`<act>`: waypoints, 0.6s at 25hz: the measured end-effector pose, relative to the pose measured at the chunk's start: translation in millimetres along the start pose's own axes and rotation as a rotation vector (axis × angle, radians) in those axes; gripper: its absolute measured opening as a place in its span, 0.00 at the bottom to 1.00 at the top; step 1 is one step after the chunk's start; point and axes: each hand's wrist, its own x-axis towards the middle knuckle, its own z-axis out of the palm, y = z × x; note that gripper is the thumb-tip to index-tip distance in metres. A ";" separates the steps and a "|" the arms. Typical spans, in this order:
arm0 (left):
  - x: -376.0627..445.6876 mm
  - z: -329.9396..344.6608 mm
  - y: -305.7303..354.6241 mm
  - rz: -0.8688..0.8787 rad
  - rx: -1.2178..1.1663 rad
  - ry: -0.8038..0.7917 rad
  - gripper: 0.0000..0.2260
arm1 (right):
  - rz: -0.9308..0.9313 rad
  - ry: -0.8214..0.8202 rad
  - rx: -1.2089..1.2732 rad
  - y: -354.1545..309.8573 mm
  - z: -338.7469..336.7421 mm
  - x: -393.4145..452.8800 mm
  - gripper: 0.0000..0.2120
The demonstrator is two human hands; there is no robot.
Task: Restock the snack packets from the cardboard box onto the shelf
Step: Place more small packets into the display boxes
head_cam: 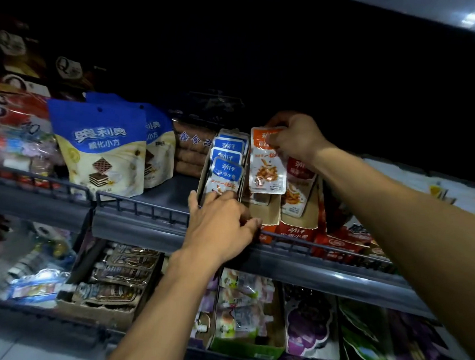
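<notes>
Orange snack packet (267,165), glossy and flat, marked 劲仔, is hanging from the right hand (297,137), which is pinching its top edge above the open cardboard display tray (265,211). Left of that tray, the left hand (219,224) is resting flat-fingered on blue 劲仔 packets (228,161).

Dim scene, the upper shelf back lost in near-black. A ceiling light (471,19) glares top right. Packets at the left edge (10,137) smear with blur, and the shelf rail (147,215) bows from wide-angle distortion.
</notes>
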 end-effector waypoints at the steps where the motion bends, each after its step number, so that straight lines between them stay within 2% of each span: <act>1: 0.4 -0.7 -0.5 0.000 -0.009 -0.001 0.16 | 0.005 0.004 0.036 -1.7 3.5 1.2 0.18; 3: 1.0 -0.9 -0.2 0.011 -0.021 0.005 0.16 | 0.019 0.034 0.092 -0.6 9.3 5.8 0.14; 5: 0.7 -0.1 0.7 0.014 -0.023 0.016 0.16 | 0.000 0.032 0.004 6.3 16.2 6.7 0.05; 9: 1.6 4.9 -0.9 0.030 -0.028 0.042 0.15 | -0.272 0.141 -0.765 28.3 34.8 2.8 0.03; 12: 2.4 11.2 -7.6 0.072 -0.036 0.076 0.13 | -0.329 0.203 -0.962 34.4 40.8 4.6 0.16; 15: 1.4 12.7 -12.5 0.096 -0.090 0.135 0.15 | -0.250 0.155 -1.012 36.6 38.7 -2.6 0.26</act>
